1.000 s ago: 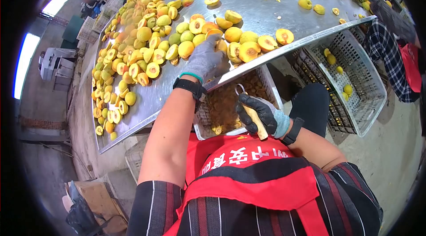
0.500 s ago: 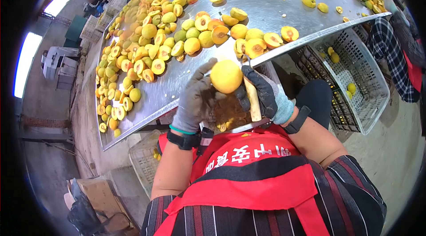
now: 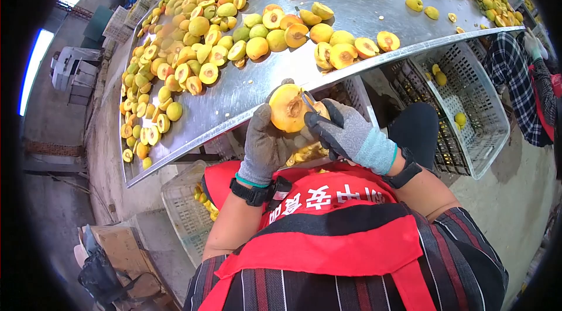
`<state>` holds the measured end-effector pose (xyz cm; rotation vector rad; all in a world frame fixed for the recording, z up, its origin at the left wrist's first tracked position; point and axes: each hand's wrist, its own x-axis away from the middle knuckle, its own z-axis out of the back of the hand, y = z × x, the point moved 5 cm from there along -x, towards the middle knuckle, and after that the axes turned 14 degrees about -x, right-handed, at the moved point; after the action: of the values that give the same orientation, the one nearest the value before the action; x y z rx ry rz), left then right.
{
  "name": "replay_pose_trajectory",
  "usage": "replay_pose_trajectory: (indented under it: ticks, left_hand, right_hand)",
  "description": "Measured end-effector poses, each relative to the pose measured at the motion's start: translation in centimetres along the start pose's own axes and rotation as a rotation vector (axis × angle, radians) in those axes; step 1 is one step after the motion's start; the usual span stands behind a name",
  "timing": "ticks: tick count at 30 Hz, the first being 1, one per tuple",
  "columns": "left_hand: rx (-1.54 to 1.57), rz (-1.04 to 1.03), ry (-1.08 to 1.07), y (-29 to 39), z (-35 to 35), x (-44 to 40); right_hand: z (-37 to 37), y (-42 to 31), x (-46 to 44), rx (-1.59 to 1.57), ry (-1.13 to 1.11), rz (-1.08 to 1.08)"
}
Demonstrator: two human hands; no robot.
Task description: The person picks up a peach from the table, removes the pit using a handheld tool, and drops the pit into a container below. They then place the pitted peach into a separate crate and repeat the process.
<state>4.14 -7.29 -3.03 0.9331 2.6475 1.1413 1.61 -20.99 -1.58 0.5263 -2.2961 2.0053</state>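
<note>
The forearms (image 3: 232, 230) angle inward, left grip (image 3: 261, 142) cupped, right grip (image 3: 349, 131) curled beside it.

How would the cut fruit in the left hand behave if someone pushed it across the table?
The cut fruit would probably slide or rock rather than roll far, given its broad, flattish cut face. Its exposed flesh suggests it may be slippery and bruise easily.

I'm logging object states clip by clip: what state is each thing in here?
Left hand: gloved, holding the fruit half
Right hand: gloved, gripping the tool
Fruit half: cut face showing; pit in or out unclear
Tool: metal end at the fruit half, handle hidden
Steel table: partly covered with fruit
Table fruit: many cut open
Right-side crate: open, few fruits visible
Left-side crate: partly hidden, fruit inside
</note>
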Motion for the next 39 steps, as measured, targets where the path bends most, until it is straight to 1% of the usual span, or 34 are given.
replay_pose_trajectory:
  ticks: [2, 3, 5, 6, 8, 9, 11, 12, 14, 15, 17, 21, 23, 27, 29, 30, 32, 33, 35, 39]
  left_hand:
    - [-0.085, -0.007, -0.049, 0.2, -0.2, 0.3]
    - [-0.085, -0.007, -0.049, 0.1, -0.2, 0.4]
    - [-0.164, -0.09, 0.05, 0.2, 0.0, 0.4]
    - [-0.164, -0.09, 0.05, 0.2, -0.4, 0.4]
    - [-0.289, -0.157, 0.074, 0.7, -1.3, 0.6]
    - [-0.287, -0.157, 0.075, 0.6, -1.1, 0.5]
    - [-0.515, -0.266, 0.117, 0.9, -0.8, 0.5]
    - [-0.514, -0.265, 0.117, 1.0, -0.8, 0.5]
    - [-0.69, -0.3, 0.132, 1.5, -0.9, 0.6]
    - [-0.689, -0.299, 0.131, 1.8, -0.8, 0.7]
    - [-0.83, -0.293, 0.103, 2.1, -1.1, 0.8]
    - [-0.766, -0.241, 0.127, 2.0, -1.0, 0.9]
    - [-0.715, -0.249, 0.137, 2.2, 0.0, 0.9]
    - [-0.702, -0.218, 0.138, 2.2, -0.2, 1.0]
    - [-0.719, -0.234, 0.135, 2.3, -0.2, 1.0]
    - [-0.719, -0.234, 0.135, 2.2, -0.3, 1.0]
    - [-0.697, -0.228, 0.169, 2.1, -0.4, 1.1]
    - [-0.696, -0.229, 0.17, 2.0, -0.5, 1.0]
    - [-0.662, -0.255, 0.151, 1.8, -0.6, 1.0]
    - [-0.619, -0.26, 0.162, 1.3, -1.0, 0.9]
  right_hand:
    - [-0.1, 0.3, -0.3, 0.031, -0.004, 0.078]
    - [-0.3, 0.2, -0.2, 0.031, -0.004, 0.078]
    - [-0.7, 0.2, 0.0, -0.032, -0.005, 0.017]
    - [-0.8, 0.5, -0.1, -0.031, -0.005, 0.017]
    - [-0.7, 1.0, -0.5, -0.125, 0.016, 0.084]
    - [-0.7, 0.9, -0.4, -0.124, 0.015, 0.083]
    - [-0.9, 0.5, 0.0, -0.093, 0.001, 0.01]
    - [-0.8, 0.1, 0.2, -0.093, 0.002, 0.009]
    - [-0.5, -0.8, 0.2, 0.166, -0.014, 0.012]
    - [-0.3, -0.9, 0.3, 0.167, -0.013, 0.011]
    - [-0.4, -1.8, 0.4, 0.296, -0.102, 0.148]
    - [-0.3, -2.5, 0.6, 0.367, -0.14, 0.167]
    - [-0.3, -1.8, 0.4, 0.453, -0.195, 0.106]
    - [-0.4, -2.1, 0.6, 0.435, -0.196, 0.041]
    - [-0.8, -2.8, 0.9, 0.338, -0.22, 0.088]
    - [-1.0, -2.6, 0.9, 0.337, -0.22, 0.088]
    - [-1.0, -0.8, 0.9, -0.02, -0.155, -0.155]
    - [-1.2, -0.4, 0.9, -0.019, -0.155, -0.156]
    - [-1.8, 0.9, 1.1, -0.288, -0.164, -0.273]
    - [-2.8, 1.1, 1.6, -0.409, -0.192, -0.275]
